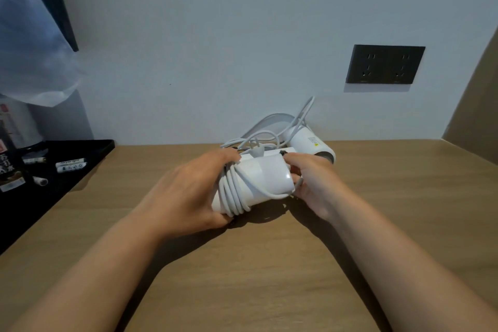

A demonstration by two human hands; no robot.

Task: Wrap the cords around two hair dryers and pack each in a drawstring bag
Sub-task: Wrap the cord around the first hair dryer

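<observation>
A white hair dryer [266, 178] lies across the middle of the wooden table, held just above it. Its white cord [233, 197] is coiled several times around the body. My left hand [188, 191] grips the dryer's left end over the coils. My right hand [310, 183] holds the right end, fingers on the last stretch of cord. A second white hair dryer [310, 143] lies behind, against the wall, with its cord [272, 127] loose in loops and its plug [254, 152] resting near the first dryer. No drawstring bag is in view.
A black tray [89, 159] at the left holds small white sachets [71, 164] and a kettle [18, 121]. A dark wall socket [385, 65] sits above the table at the right. Pale cloth [29, 43] hangs at the upper left. A side panel [474, 116] bounds the right.
</observation>
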